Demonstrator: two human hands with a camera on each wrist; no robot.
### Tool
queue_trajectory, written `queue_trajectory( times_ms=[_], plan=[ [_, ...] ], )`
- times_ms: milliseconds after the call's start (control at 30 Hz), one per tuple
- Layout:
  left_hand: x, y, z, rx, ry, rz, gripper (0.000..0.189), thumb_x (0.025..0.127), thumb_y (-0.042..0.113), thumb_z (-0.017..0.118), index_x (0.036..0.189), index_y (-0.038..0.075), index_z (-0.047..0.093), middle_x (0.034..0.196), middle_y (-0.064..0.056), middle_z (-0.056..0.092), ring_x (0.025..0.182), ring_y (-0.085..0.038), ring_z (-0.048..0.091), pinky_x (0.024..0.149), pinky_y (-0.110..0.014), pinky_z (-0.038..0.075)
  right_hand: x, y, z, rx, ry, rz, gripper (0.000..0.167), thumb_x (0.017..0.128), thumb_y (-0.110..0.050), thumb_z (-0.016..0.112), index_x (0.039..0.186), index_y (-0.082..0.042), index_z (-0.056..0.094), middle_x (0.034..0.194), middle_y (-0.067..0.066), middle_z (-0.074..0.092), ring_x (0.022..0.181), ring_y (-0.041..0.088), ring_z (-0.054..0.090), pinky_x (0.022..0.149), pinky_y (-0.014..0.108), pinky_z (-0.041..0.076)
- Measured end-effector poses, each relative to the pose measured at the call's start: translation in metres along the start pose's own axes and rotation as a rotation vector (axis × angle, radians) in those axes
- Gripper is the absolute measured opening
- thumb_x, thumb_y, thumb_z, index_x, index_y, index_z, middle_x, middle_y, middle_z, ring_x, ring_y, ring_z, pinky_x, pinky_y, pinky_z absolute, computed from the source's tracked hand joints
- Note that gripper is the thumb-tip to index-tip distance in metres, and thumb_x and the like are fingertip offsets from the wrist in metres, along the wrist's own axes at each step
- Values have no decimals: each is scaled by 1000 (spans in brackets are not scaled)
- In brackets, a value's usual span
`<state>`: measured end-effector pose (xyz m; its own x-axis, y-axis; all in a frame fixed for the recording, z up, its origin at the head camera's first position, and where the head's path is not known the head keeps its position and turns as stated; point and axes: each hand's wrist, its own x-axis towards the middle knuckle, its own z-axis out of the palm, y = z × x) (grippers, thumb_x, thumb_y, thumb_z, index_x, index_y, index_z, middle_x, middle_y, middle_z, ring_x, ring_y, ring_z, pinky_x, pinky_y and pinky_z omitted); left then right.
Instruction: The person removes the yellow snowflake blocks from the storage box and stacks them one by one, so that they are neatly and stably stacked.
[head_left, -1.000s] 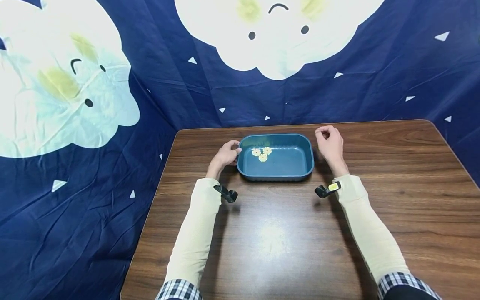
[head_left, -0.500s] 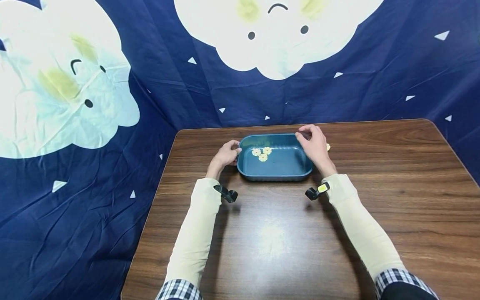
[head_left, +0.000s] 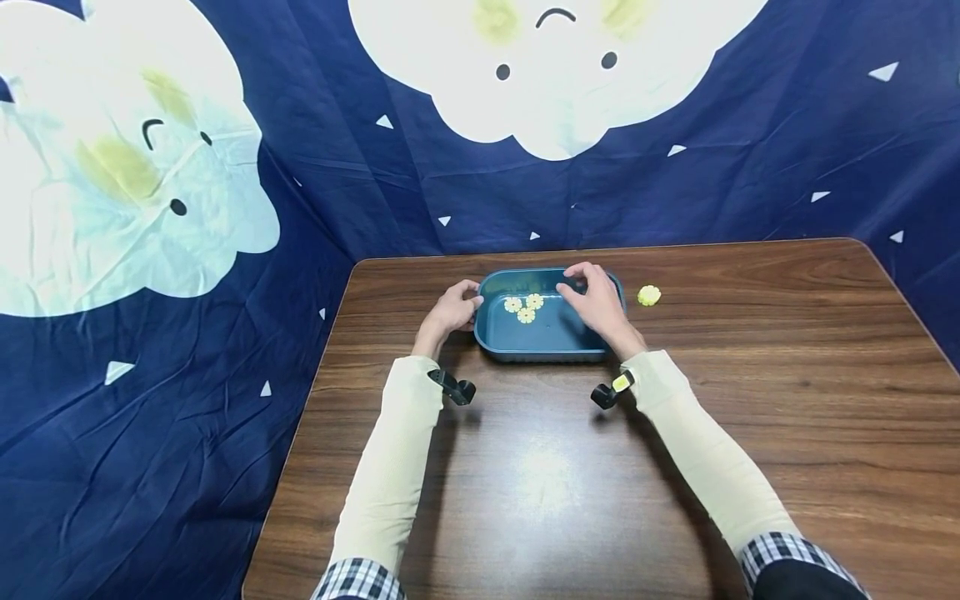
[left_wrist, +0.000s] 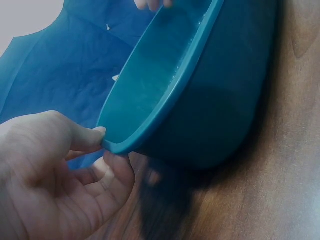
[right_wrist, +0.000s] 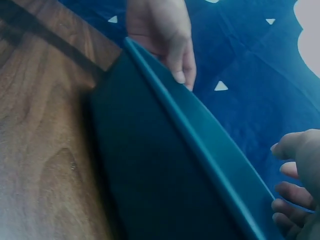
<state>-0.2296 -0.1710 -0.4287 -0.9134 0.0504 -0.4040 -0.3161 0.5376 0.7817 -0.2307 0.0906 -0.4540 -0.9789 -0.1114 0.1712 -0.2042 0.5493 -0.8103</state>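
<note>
Mid-frame, the left hand (head_left: 450,311) pinched the rectangular teal plastic tub (head_left: 542,357), seemingly to steady it; the right hand (head_left: 597,303) hung above, fingers parted, apparently empty. Three pale-yellow flower shapes (head_left: 526,315) lay inside; a yellow scalloped piece (head_left: 649,295), right of centre.

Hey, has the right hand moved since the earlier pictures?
Yes. In the head view, against the wooden table, the right hand has moved left, from beyond the right end of the blue tub to over its inside.
</note>
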Motion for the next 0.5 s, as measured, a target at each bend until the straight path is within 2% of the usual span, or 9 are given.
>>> queue_trajectory(
  times_ms=[400, 500],
  plan=[
    [1, -1, 0, -2, -3, -10, 32, 102, 21, 46, 134, 16, 47, 99, -11, 50, 80, -20, 54, 67, -27, 53, -1, -2, 23, -75, -192, 49, 36, 93, -27, 62, 122, -7, 56, 122, 14, 51, 107, 30, 48, 94, 47, 40],
    [2, -1, -1, 6, -3, -12, 32, 102, 22, 46, 134, 16, 47, 100, -11, 50, 80, -20, 54, 67, -28, 53, 0, -3, 28, -96, -226, 59, 37, 93, -27, 61, 123, -7, 56, 126, 15, 50, 113, 32, 46, 97, 48, 38]
  ],
)
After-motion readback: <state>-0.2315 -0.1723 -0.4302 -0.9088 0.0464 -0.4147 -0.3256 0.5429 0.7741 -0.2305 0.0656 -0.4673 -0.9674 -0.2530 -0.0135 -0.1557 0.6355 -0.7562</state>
